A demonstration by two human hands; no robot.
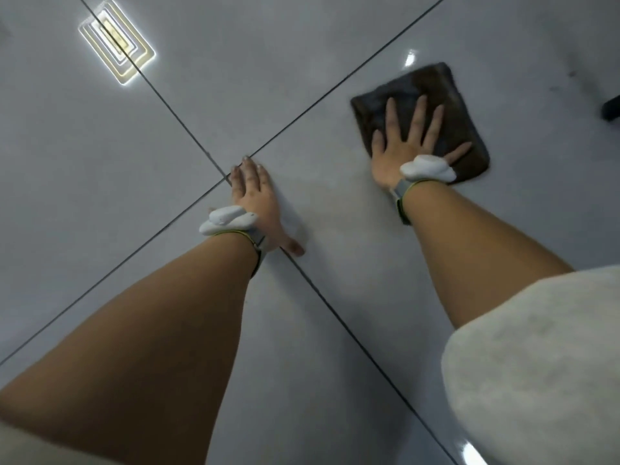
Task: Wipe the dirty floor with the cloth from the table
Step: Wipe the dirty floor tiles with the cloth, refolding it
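A dark brown cloth (446, 92), folded into a rough square, lies flat on the glossy grey tiled floor (302, 62) at the right. My right hand (407, 139) presses down on it with the fingers spread, covering its lower left part. My left hand (255, 193) rests flat on the bare floor near where the dark grout lines cross, fingers together, holding nothing. Both wrists wear a white device on a strap.
Faint dark smudges (570, 75) mark the floor at the far right, beyond the cloth. A black object (612, 109) pokes in at the right edge. A ceiling light's reflection (117, 41) shines at the top left. My pale sleeve (536, 364) fills the lower right.
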